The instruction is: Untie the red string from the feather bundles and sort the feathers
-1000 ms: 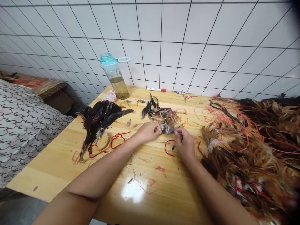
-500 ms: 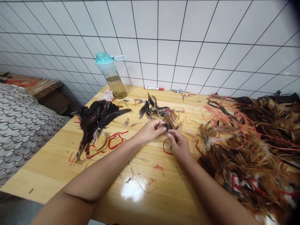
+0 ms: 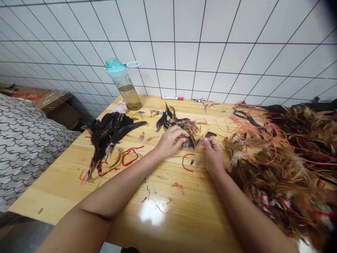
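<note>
My left hand (image 3: 172,141) is curled, with thumb and fingers closed about the end of a brownish, curved feather (image 3: 191,142). Just behind it lies a loose heap of dark feathers (image 3: 171,117) with bits of red among them. Apart from it to the right, my right hand (image 3: 213,151) pinches a small dark-tipped feather (image 3: 210,134) between thumb and forefinger. A curved piece of red string (image 3: 184,163) rests on the wooden table (image 3: 118,200) between my forearms.
A bundle of black feathers (image 3: 110,130) lies at left, near a bottle with a blue lid (image 3: 129,95). Large brown feather bundles (image 3: 284,175) cover the right side, with tangled red string (image 3: 237,126) and black-handled scissors (image 3: 247,117). A red-capped marker (image 3: 172,98) lies by the tiled wall.
My hands, close together before, have moved apart. The right hand has shifted right with a small feather in its pinch; the left stays near the dark feather heap.
</note>
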{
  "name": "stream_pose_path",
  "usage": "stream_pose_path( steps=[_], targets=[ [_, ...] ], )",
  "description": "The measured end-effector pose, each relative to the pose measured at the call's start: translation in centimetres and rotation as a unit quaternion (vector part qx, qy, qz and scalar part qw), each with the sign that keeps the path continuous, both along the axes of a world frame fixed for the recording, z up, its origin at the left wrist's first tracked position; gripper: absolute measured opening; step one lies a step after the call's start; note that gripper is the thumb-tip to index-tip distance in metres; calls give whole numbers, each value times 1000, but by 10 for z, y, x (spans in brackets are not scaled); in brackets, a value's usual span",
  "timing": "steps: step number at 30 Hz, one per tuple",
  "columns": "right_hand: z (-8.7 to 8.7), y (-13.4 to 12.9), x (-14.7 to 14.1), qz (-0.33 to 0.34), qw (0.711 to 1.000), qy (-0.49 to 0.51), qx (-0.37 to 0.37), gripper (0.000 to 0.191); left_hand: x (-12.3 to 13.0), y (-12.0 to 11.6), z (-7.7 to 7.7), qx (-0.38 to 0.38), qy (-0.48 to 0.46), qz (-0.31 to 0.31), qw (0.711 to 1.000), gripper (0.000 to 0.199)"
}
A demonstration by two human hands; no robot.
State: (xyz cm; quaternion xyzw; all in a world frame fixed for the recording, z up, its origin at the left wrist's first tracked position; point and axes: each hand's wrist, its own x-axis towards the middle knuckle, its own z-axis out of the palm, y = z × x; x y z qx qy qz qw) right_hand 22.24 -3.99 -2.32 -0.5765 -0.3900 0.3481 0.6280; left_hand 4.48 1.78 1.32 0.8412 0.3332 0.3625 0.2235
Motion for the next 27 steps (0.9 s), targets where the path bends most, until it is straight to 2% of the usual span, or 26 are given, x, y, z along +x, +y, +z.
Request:
stream_pose_path(
  steps=[3,7,12,16,21,27],
  targets=[
    [0,5,7,-16,999,-23,20,26,14,2,2,106,103,-32,988,23],
    [-4,8,10,-21,996,-86,20,26,33,5,0,158,216,-51,962,23],
    [-13,7,8,-2,992,-124,-14,29,29,10,-2,153,185,-46,970,17],
    [-13,4,6,3,984,-180,-13,27,15,12,6,158,164,-28,973,18],
    [-8,2,4,19,969,-246,12,23,7,6,16,235,239,-5,942,24],
    [-8,1,2,48,955,-290,32,21,12,-2,12,289,259,-20,921,25]
  ],
)
